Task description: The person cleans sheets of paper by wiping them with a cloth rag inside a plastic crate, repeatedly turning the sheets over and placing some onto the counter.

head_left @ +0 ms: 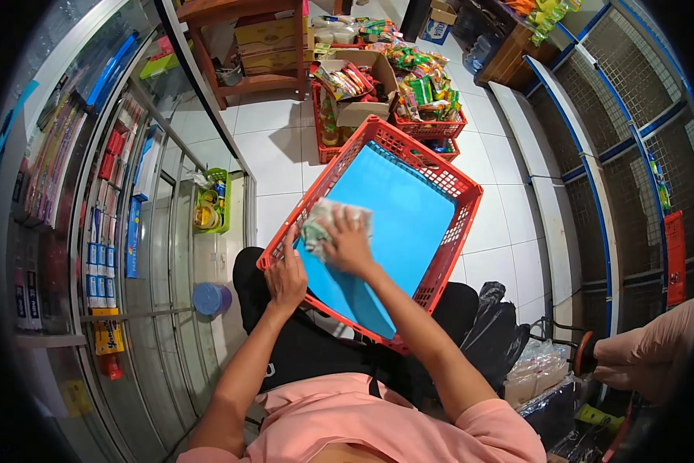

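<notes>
We see right hand (348, 241) palm down, fingers slightly spread, holding cloth (316, 225); left hand (287, 276) grips basket (466, 207) rim.

The cloth (313, 230) is blurred and partly hidden beneath the right grip (347, 241). The right forearm covers a strip of the blue sheet (397, 204). Print on the far packets (418, 89) is too small to read. The dark right edge cuts off another person's leg (648, 343).

The white tiled floor (490, 208) carries red baskets (433, 130) full of packets (420, 89) and a wooden stand (302, 46).
</notes>
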Motion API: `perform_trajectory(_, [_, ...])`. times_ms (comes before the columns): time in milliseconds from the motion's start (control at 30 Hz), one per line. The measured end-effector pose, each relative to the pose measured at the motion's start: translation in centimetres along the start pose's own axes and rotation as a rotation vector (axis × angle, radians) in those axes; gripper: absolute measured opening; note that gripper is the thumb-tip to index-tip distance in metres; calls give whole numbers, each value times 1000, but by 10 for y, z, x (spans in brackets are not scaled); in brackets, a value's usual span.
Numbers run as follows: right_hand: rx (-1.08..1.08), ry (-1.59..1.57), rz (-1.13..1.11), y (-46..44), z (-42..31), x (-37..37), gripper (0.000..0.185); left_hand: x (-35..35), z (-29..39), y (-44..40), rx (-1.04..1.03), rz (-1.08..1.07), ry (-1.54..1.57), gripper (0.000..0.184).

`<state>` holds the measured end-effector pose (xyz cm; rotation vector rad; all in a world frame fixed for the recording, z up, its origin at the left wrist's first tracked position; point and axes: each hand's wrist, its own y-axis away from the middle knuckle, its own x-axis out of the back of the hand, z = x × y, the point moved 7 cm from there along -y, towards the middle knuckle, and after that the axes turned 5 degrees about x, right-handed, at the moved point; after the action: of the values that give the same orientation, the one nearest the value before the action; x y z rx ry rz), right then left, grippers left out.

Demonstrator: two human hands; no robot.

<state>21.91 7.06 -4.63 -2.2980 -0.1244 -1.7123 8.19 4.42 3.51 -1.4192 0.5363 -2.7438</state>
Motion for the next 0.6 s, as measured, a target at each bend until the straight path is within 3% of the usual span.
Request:
perform_trajectory(133, [146, -287, -39, 27, -43, 5, 52, -1, 0, -1, 56, -78, -35, 50])
perform_trajectory(367, [481, -157, -406, 107, -33, 39, 56, -8, -1, -2, 119, -164, -57, 55])
perform_trajectory(567, [421, 55, -411, 128, 38, 57, 64, -9, -4, -4, 108, -159, -119, 59])
perform_trajectory(600, [270, 117, -412, 120, 55, 64, 63, -9, -4, -4, 98, -134, -94, 59])
